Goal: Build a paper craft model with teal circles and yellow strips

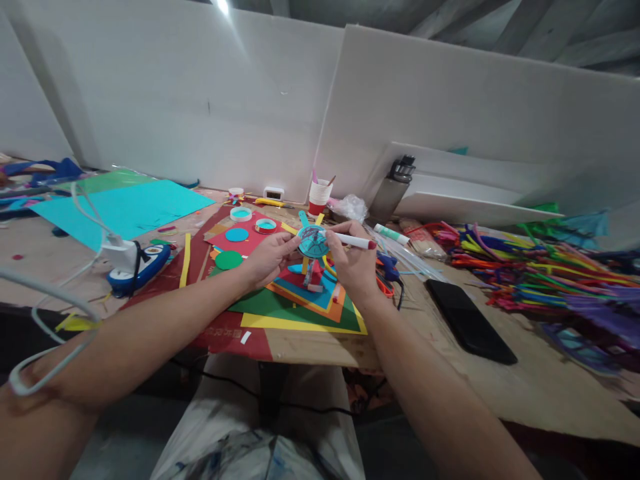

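Between the fingers of my left hand [273, 255] is a round blue paper disc [313, 241] with dark lines drawn on it and coloured strips sticking out from its edge. My right hand [354, 267] is closed around a white marker [353, 241] with a red end, its other end at the disc's face. Below both hands lie sheets of coloured paper [295, 319]. A green paper circle [229, 260] and a blue paper circle [237, 235] rest just left of my left hand.
A black phone [470, 321] and many pipe cleaners [525, 267] lie to the right. A glue stick [391, 233], paper cups [319, 195] and a grey bottle [393, 190] stand or lie behind. Left are a power strip [140, 268], its white cable and a blue sheet [125, 207].
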The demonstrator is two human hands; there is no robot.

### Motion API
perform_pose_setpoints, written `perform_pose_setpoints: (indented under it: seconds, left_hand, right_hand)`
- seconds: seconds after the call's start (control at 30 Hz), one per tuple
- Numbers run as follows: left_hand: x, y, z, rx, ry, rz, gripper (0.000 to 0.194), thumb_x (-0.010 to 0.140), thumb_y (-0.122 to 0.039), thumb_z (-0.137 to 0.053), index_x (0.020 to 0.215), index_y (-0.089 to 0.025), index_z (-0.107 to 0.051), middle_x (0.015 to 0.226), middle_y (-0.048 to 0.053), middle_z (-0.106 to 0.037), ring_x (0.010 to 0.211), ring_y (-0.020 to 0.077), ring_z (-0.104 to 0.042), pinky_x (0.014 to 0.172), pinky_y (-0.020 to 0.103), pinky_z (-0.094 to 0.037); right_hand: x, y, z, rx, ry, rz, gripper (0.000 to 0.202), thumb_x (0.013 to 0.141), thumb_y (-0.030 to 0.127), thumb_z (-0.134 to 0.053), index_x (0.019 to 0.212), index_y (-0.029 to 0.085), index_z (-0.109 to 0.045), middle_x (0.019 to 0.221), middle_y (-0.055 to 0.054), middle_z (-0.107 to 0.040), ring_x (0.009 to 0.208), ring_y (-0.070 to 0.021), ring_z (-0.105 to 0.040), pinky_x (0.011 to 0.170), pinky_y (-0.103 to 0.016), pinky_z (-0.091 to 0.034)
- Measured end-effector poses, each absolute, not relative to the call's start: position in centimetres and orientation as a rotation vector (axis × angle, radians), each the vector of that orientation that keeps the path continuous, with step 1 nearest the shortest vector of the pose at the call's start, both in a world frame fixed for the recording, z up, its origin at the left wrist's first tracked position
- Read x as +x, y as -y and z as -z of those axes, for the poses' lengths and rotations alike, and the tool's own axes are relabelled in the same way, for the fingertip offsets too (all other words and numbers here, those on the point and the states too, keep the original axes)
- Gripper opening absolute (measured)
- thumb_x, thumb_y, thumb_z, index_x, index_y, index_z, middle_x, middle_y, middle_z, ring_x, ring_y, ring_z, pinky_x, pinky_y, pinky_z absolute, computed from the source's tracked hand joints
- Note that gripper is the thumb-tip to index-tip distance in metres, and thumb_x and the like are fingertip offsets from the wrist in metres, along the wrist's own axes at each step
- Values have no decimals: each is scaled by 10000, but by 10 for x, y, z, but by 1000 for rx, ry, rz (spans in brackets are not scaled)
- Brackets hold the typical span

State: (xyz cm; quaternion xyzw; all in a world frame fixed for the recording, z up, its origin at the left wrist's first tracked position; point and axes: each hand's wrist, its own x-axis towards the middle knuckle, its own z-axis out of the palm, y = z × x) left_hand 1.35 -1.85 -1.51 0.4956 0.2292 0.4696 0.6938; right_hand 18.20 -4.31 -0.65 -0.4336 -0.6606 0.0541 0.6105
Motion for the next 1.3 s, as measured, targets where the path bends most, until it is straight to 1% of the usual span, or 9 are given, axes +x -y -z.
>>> perform_pose_setpoints:
  seconds: [0.23, 0.4, 0.53, 0.73, 0.87, 0.93, 1.07, 1.17, 1.3]
  left_hand:
    - [14, 20, 12, 1085, -506, -1039, 229, 775, -318, -746, 802, -112, -649, 739, 33, -686, 614, 89, -617, 689, 231, -519]
    - [12, 20, 11, 1049, -519, -1054, 188, 801, -283, -719, 792, -111, -644, 716, 28, -671, 589, 85, -599, 666, 229, -525]
    - [11, 19, 11, 1015, -509, -1057, 151, 815, -247, -699, 797, -105, -650, 692, 23, -661, 556, 74, -569, 634, 213, -507]
    - [11, 17, 11, 1018, -504, -1077, 195, 779, -288, -739, 757, -121, -638, 650, 4, -638, 537, 70, -552, 621, 206, -497]
    - [12, 17, 12, 1056, -496, -1069, 224, 757, -318, -757, 770, -124, -646, 696, 12, -659, 570, 77, -563, 665, 228, -499]
    - [12, 18, 12, 1085, -503, -1057, 240, 754, -334, -759, 756, -123, -645, 680, 6, -646, 569, 76, -554, 684, 235, -495]
    - [12, 19, 13, 1105, -513, -1055, 271, 741, -362, -768, 734, -127, -634, 632, -11, -607, 550, 72, -531, 673, 233, -489]
    - [12, 19, 13, 1109, -498, -1063, 274, 731, -365, -776, 765, -123, -650, 668, 0, -628, 561, 73, -540, 676, 234, -490]
    - [11, 18, 13, 1119, -474, -1056, 250, 751, -353, -760, 754, -127, -652, 676, 12, -640, 599, 92, -571, 726, 262, -492]
  right_hand:
    - [182, 43, 6, -989, 1528, -159, 131, 867, 324, -586, 816, 203, -581, 708, 11, -623, 648, -145, -582, 613, -283, -450]
    - [182, 44, 3, -970, 1383, -243, 137, 866, 331, -583, 825, 201, -570, 733, 10, -624, 675, -140, -591, 627, -274, -465]
    - [182, 44, 1, -968, 1367, -273, 130, 850, 313, -602, 796, 199, -571, 709, 18, -615, 663, -133, -583, 622, -266, -459]
    - [182, 44, 4, -980, 1527, -297, 144, 855, 335, -593, 804, 200, -581, 692, 17, -610, 638, -140, -574, 594, -271, -443]
    - [181, 43, 4, -1033, 1583, -188, 125, 847, 315, -589, 788, 206, -570, 699, 11, -616, 626, -141, -560, 593, -274, -434]
    - [181, 44, 4, -1029, 1575, -169, 109, 846, 305, -586, 797, 209, -571, 716, 5, -626, 637, -145, -568, 601, -278, -439]
    - [179, 45, 3, -1025, 1623, -249, 104, 842, 300, -590, 800, 206, -577, 696, 7, -620, 634, -148, -580, 599, -279, -440]
    - [179, 46, 2, -1032, 1588, -224, 109, 839, 296, -591, 783, 206, -572, 691, 12, -614, 630, -145, -567, 600, -278, -433]
    - [181, 46, 2, -1013, 1594, -267, 120, 842, 297, -592, 771, 202, -576, 683, 12, -607, 628, -146, -568, 596, -279, -430]
